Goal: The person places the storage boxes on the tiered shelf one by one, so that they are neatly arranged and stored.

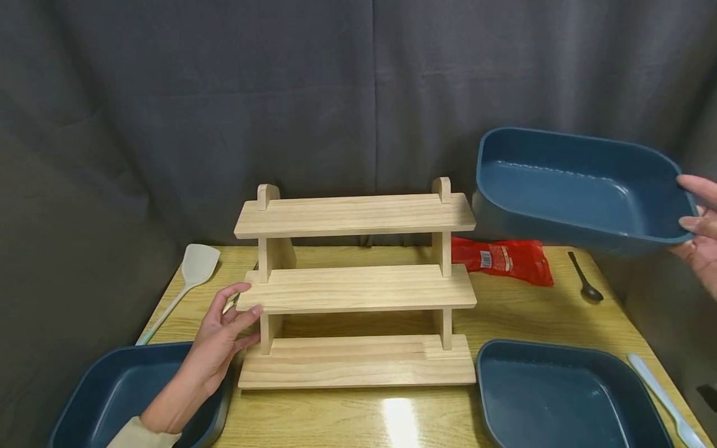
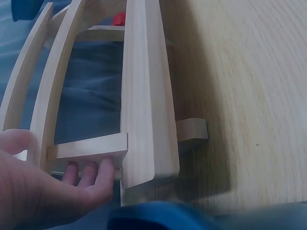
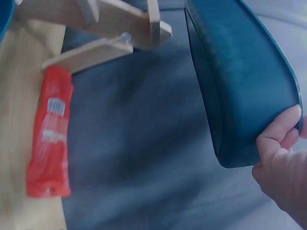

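Observation:
A three-tier wooden display shelf (image 1: 358, 289) stands in the middle of the table. My left hand (image 1: 215, 345) grips its left end at the middle tier, with the thumb at the board's front edge. In the left wrist view, the fingers (image 2: 88, 173) reach the side support under that board. At the upper right, my right hand (image 1: 702, 227) pinches the short end wall of a dark blue plastic bin (image 1: 582, 227). This bin hangs raised and slightly tilted above the table's right side, its inside bare. From the right wrist view, its outer wall (image 3: 244, 81) shows beside the hand.
Two more blue bins are at the front, one at left (image 1: 84, 398) and one at right (image 1: 549, 351). A white spatula (image 1: 198, 264) lies back left. A red package (image 1: 504, 261), a dark spoon (image 1: 588, 286) and a pale blue utensil (image 1: 663, 395) lie at right. Grey curtains (image 1: 336, 93) hang behind.

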Demonstrator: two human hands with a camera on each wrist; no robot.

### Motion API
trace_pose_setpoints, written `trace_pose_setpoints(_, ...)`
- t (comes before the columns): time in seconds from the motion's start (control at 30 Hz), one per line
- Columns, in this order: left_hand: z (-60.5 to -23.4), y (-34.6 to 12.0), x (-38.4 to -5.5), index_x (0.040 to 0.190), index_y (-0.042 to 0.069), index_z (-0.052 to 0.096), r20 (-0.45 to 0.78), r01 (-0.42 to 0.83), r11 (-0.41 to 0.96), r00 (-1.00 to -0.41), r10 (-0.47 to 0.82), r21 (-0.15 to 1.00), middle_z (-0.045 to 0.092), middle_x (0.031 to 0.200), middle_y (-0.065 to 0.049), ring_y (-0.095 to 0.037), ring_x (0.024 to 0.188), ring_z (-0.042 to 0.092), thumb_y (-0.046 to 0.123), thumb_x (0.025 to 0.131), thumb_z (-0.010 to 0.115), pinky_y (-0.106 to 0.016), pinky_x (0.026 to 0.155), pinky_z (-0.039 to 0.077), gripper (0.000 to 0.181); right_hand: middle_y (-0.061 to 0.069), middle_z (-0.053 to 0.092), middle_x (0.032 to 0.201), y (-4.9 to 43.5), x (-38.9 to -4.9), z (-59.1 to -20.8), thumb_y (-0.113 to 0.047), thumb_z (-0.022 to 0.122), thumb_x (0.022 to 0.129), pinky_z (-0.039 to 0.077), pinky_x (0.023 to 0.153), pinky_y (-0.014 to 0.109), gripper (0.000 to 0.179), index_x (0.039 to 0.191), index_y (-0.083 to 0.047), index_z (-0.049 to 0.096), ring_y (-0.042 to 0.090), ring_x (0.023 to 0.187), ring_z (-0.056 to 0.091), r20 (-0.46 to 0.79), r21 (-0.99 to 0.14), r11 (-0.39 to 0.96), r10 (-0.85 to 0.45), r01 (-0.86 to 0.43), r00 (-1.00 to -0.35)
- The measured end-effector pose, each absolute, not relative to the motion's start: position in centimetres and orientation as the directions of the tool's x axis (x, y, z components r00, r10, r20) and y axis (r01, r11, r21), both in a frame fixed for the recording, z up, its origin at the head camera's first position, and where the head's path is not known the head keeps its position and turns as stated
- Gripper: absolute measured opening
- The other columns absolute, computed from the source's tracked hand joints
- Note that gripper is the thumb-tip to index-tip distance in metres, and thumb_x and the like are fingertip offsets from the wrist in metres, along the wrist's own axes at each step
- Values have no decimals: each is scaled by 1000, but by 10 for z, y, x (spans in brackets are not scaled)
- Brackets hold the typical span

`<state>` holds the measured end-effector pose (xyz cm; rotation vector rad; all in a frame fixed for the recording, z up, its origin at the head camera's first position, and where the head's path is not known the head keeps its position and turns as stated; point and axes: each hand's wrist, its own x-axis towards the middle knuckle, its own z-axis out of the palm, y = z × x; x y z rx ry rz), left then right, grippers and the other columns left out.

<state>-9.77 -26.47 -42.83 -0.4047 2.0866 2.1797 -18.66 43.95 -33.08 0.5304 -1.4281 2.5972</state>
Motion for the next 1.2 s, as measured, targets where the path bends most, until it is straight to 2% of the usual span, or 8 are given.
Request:
trace_pose_setpoints(0.1,-429,-265,-98,154,26,44,-250,-245,-56,-962,-110,968,64,112,4,-14,118,63,17,109,73,-41,96,58,54,18,62,149,414,-185,-313,21,34,109,63,87,38,55,159,5,49,29,121,73,335,-781,-578,-68,-236,-940)
trace_pose_setpoints(0.2,-430,-264,-98,153,26,44,-243,-238,-51,-964,-110,970,63,107,4,-14,117,64,18,109,73,-41,95,58,54,17,61,150,389,-183,-299,21,37,108,60,91,41,53,157,5,53,30,121,73,305,-772,-601,-63,-208,-950)
trace_pose_setpoints(0.33,-430,-265,-97,154,27,44,-241,-238,-41,-965,-105,970,63,111,4,-14,119,63,19,109,73,-41,96,58,54,15,61,150,360,-183,-286,20,42,108,61,90,39,51,155,4,56,29,118,74,296,-813,-536,-44,-227,-954)
trace_pose_setpoints(0.57,-430,-265,-96,156,25,42,-234,-234,-14,-967,-97,972,63,118,1,-14,122,62,23,109,74,-40,97,58,57,12,65,143,318,-187,-268,15,57,107,58,91,41,54,157,-6,58,30,113,75,186,-863,-486,-58,-135,-981)
trace_pose_setpoints(0.83,-430,-266,-98,155,26,43,-217,-217,-14,-972,-89,976,63,117,2,-15,121,62,23,109,74,-40,96,58,56,11,49,160,270,-202,-258,6,66,107,56,96,40,54,158,-10,58,29,128,67,143,-892,-447,-124,-73,-982)
trace_pose_setpoints(1.03,-431,-265,-99,154,26,43,-216,-216,-13,-972,-88,976,63,120,1,-15,122,62,23,109,74,-40,96,58,55,11,46,159,235,-213,-255,-3,73,105,55,100,35,56,158,-11,57,30,133,58,136,-933,-350,-130,-83,-982)
trace_pose_setpoints(1.2,-433,-265,-97,156,25,41,-232,-232,-9,-970,-78,973,62,123,-1,-15,124,61,23,109,74,-41,97,58,57,11,40,164,212,-220,-259,-4,73,106,55,101,33,58,161,-11,53,33,138,51,124,-951,-302,-152,-74,-981)
